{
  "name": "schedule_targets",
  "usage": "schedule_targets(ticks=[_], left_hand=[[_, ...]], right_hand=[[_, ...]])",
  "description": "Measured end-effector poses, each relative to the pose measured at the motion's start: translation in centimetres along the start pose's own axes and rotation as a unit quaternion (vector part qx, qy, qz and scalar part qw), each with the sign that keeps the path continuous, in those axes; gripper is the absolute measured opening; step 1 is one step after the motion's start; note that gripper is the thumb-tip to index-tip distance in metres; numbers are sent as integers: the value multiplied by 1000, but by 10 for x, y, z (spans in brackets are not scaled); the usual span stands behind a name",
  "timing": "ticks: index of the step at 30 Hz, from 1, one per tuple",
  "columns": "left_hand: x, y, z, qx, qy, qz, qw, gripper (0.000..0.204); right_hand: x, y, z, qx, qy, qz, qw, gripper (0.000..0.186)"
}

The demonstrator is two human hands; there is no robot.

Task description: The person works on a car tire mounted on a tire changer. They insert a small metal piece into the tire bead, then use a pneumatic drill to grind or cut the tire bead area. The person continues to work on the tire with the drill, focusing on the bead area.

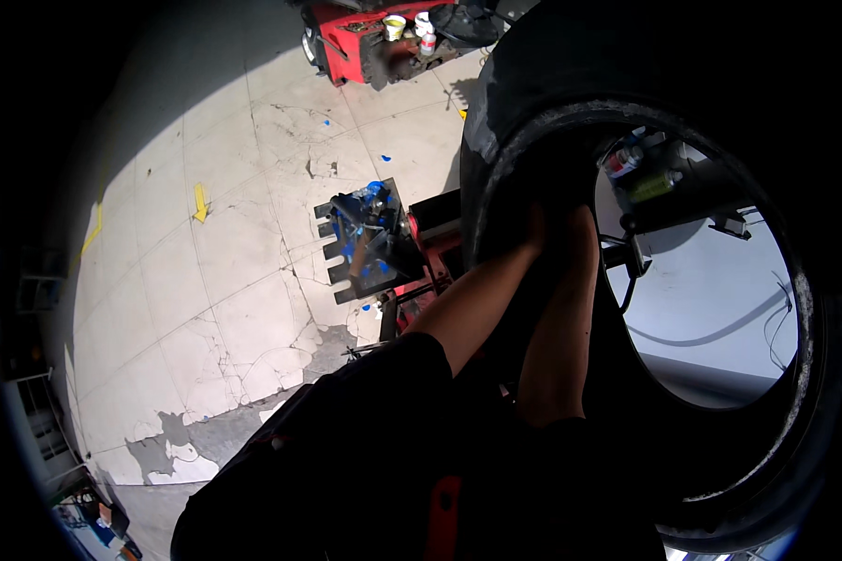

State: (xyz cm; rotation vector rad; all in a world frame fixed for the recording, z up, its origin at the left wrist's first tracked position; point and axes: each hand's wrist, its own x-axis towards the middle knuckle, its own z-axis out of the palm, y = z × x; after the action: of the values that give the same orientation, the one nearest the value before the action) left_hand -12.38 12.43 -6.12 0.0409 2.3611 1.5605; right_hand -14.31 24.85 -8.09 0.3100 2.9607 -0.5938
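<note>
A large black tire (485,131) stands close in front of me on the right, its round opening facing me. Both my forearms reach into it side by side. In deep shadow against the tire's inner wall are my left hand (536,222) and, just to its right, my right hand (582,221). Darkness swallows the fingers of both hands, so I cannot make out whether they hold anything. Through the opening, a red-and-white can (624,161) and a yellow-green can (655,186) show beyond the tire.
Left of the tire, a black slotted tray (338,254) bears dark and blue scraps, beside a red metal frame (432,245). Farther off stands a red machine (344,56) with a yellow-and-white tub (395,27). A yellow arrow (200,203) marks the cracked tile floor (239,280).
</note>
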Motion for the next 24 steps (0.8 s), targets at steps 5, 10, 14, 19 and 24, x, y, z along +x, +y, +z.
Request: schedule_targets(ticks=[5, 10, 14, 19, 24], left_hand=[[21, -35, 44, -119, 104, 20, 987, 34], [22, -15, 50, -688, 88, -116, 711, 28], [-8, 1, 43, -559, 167, -30, 812, 26], [1, 3, 44, -423, 208, 44, 881, 25], [-5, 10, 36, -409, 121, -59, 903, 23]], right_hand=[[-19, -58, -42, -189, -60, -23, 980, 33], [1, -69, -49, -347, -130, -67, 926, 33], [17, -75, -46, -426, -182, -103, 880, 34], [23, -79, -44, -478, -221, -124, 841, 34], [32, -90, -47, -502, -237, -140, 820, 35]])
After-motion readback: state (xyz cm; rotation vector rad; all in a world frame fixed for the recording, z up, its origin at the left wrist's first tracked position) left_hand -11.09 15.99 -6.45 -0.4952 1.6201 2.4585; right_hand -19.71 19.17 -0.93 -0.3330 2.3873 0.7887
